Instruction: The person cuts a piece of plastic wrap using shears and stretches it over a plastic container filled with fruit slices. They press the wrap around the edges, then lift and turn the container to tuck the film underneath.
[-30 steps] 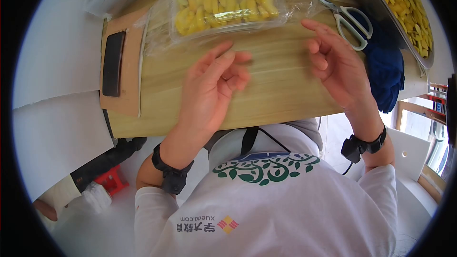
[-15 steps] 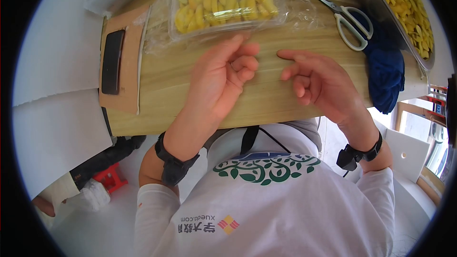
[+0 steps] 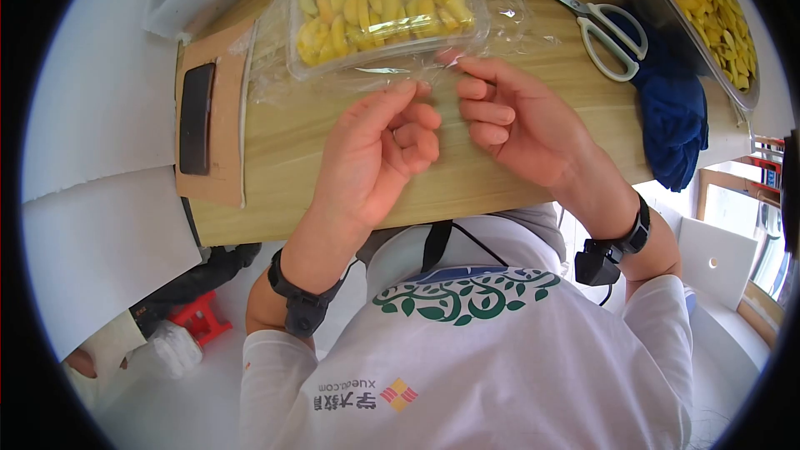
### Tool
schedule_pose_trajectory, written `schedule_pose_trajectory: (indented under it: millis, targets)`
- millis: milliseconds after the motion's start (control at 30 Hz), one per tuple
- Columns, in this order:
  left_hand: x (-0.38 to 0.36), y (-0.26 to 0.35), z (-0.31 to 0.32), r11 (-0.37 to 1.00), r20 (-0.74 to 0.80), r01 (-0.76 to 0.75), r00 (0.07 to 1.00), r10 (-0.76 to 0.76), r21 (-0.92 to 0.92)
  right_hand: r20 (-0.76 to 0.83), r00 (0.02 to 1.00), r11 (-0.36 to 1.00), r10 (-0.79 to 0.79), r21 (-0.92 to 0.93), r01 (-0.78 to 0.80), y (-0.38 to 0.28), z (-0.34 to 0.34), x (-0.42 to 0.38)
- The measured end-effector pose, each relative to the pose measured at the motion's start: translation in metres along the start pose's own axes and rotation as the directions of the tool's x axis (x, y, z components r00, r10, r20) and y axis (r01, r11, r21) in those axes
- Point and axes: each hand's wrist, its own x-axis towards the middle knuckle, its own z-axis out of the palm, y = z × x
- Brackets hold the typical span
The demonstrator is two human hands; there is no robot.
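A clear plastic tray [image 3: 292, 37] full of yellow fruit slices [image 3: 379, 4] lies on the table with a clear plastic bag [image 3: 504, 17] around it. My left hand [image 3: 371, 146] is closed in front of the tray, thumb and forefinger pinched at the near edge of the bag. Just to its right, my right hand [image 3: 525, 117] also pinches the film between thumb and forefinger, its other fingers curled. The thin film is hard to see at the fingertips. Both hands are bare, with a black strapped device on each wrist.
White-handled scissors [image 3: 612, 42] lie right of the tray, beside a dark blue cloth [image 3: 675, 129]. A metal pan [image 3: 712, 75] of yellow slices stands at the far right. On the left, a black phone [image 3: 197, 117] rests on cardboard [image 3: 233, 108]. A red stool [image 3: 200, 317] stands below.
My right hand has moved left and up to the bag's edge, closing its fingers. My left hand has shifted slightly left and down. The tray sits slightly further left in view.
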Motion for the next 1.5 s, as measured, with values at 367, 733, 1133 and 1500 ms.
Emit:
schedule_pose_trajectory:
  millis: [367, 733, 1133, 1500]
  targets:
    - [-0.023, 0.022, 0.003, 0.898, -0.016, 0.135, 0.990, -0.141, 0.418, -0.234, 0.956, 0.910, -0.178, -0.408, 0.070, -0.009, 0.003, -0.012]
    - [0.036, 0.047, 0.025, -0.831, 0.891, -0.332, 0.248, 0.380, 0.446, -0.241, 0.934, 0.747, -0.264, -0.663, 0.041, -0.012, 0.004, 0.003]
    - [0.063, 0.045, 0.005, -0.945, 0.945, -0.181, 0.232, 0.230, 0.274, -0.298, 0.910, 0.725, -0.288, -0.688, 0.004, -0.022, 0.007, 0.007]
    - [0.059, 0.045, 0.009, -0.947, 0.922, -0.132, 0.299, 0.244, 0.294, -0.327, 0.755, 0.726, -0.568, -0.631, 0.273, -0.046, -0.019, -0.031]
